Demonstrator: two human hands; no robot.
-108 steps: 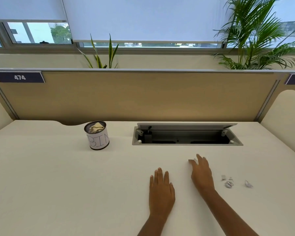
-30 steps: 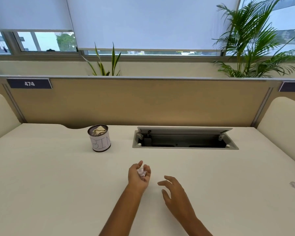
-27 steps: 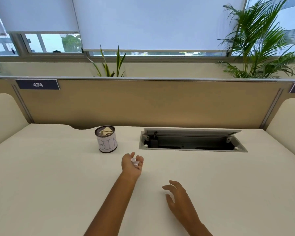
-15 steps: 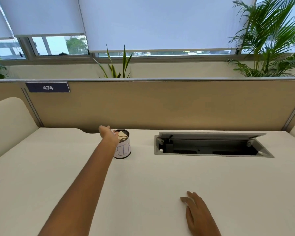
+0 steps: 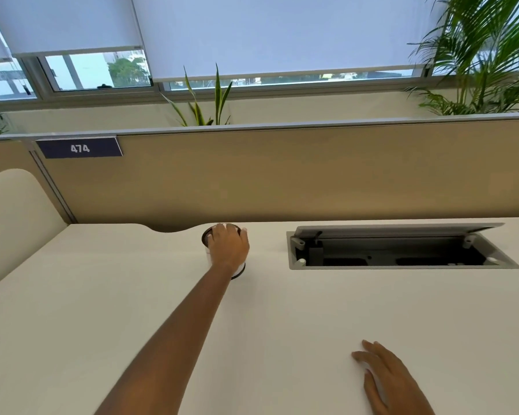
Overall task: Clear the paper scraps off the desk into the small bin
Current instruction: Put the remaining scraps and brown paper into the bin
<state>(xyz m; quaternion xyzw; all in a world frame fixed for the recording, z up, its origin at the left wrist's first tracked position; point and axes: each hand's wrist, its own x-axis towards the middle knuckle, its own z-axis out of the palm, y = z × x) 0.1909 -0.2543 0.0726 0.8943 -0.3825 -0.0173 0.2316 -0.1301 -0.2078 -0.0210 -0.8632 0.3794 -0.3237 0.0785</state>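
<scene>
Left hand (image 5: 229, 250): I see it palm-down over the mouth of the small white round bin with the dark rim (image 5: 239, 271), centre of frame; grip curled, whether it holds anything I can't tell.
Right hand (image 5: 385, 377): lower right, flat on the cream tabletop (image 5: 102, 295), fingers spread, holding nothing.
Grey cable hatch (image 5: 402, 250): right of bin, lid up.
Paper scraps: none in sight from here.

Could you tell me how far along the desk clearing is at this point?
No scraps show on the visible desk. The left hand is over the mouth of the small bin, hiding its contents, so whether it has let go is unclear. The right hand rests flat, empty. The desk's right side is out of view.
</scene>
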